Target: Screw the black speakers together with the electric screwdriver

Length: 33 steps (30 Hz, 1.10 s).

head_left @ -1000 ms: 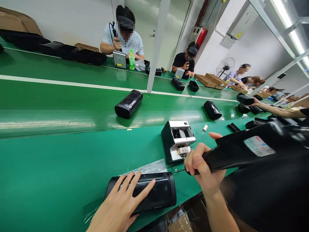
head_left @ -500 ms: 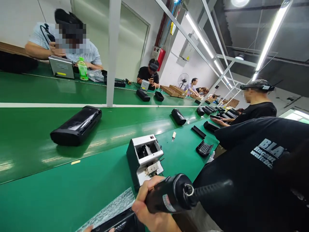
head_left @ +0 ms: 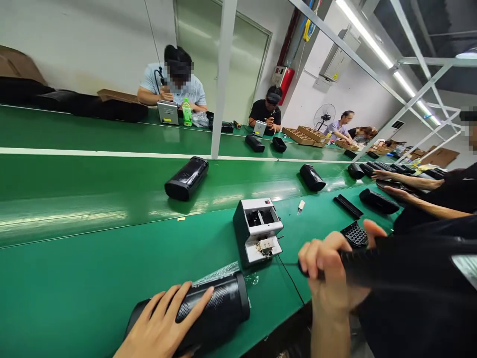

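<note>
Left hand point(head_left: 164, 318) spread over a black casing point(head_left: 221, 313), right hand point(head_left: 330, 263) around an electric screwdriver point(head_left: 391, 261)

The left fingers are open and splayed, laid across the top of the casing beside its perforated patch; most of the thumb is hidden. The casing lies on its side on the green workbench point(head_left: 93, 288), at the near edge, with clear plastic wrap point(head_left: 223, 271) just behind it.

The right fingers are curled around the screwdriver's grip, the thumb raised. The tool's black body, partly blurred, runs off to the right. Its thin bit point(head_left: 286, 263) points left, well apart from the casing, the tip near the base of a screw feeder point(head_left: 265, 228); whether they touch cannot be told. A dark cable point(head_left: 292, 281) runs from the feeder to the bench edge.

Beyond the right hand lie a black grille point(head_left: 356, 233), a long black strip point(head_left: 348, 206) and another dark casing point(head_left: 378, 201). At far right, a co-worker's hands point(head_left: 395, 193) are at a flat black part.

Behind the feeder, two glossy casings rest well apart on the green conveyor point(head_left: 242, 181). Across it, a person in a light-blue shirt point(head_left: 197, 92) sits by a green bottle point(head_left: 187, 113).
</note>
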Each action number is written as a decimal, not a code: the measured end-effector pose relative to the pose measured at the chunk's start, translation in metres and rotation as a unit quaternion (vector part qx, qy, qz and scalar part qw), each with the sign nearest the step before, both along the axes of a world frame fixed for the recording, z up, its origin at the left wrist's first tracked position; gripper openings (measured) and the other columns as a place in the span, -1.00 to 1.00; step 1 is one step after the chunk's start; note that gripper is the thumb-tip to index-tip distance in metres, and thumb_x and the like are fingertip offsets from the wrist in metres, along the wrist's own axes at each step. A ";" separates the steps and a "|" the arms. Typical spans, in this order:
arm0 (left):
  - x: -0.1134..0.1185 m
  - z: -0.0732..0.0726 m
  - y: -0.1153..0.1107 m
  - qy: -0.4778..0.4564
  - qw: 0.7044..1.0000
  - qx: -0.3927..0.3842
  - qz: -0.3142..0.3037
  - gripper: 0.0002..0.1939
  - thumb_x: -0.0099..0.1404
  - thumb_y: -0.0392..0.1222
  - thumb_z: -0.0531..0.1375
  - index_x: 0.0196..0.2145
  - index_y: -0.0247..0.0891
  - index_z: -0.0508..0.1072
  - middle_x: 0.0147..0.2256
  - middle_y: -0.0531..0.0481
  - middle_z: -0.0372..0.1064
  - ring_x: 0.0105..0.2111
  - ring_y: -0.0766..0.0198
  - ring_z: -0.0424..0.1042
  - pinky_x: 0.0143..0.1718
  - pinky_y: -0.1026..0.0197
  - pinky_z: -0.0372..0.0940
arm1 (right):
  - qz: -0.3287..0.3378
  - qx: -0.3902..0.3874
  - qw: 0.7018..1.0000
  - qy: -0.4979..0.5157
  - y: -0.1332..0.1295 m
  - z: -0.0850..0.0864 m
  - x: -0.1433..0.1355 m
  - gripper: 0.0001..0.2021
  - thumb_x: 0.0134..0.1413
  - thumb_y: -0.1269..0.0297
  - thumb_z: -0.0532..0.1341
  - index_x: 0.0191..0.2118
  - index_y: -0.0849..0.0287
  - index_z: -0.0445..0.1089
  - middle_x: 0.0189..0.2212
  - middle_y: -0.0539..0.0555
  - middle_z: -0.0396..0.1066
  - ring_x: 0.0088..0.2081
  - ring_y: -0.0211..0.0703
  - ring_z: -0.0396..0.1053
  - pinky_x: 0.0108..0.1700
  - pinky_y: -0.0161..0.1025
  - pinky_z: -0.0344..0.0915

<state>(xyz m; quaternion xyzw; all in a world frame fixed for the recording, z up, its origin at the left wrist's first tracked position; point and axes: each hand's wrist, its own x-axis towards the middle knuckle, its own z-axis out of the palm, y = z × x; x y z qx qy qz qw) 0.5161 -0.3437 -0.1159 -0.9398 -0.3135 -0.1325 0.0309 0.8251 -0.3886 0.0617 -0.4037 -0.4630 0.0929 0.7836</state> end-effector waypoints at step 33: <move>-0.025 -0.048 -0.041 -0.458 0.770 -0.416 0.155 -0.13 0.51 0.33 0.26 0.58 -0.03 0.13 0.56 -0.31 0.14 0.55 -0.31 0.20 0.56 -0.35 0.15 | 0.185 -0.094 0.978 -0.021 0.058 -0.001 -0.064 -0.44 0.44 0.42 0.35 0.40 -0.21 0.32 -0.49 -0.24 0.37 -0.65 -0.33 0.22 -0.58 -0.32 0.34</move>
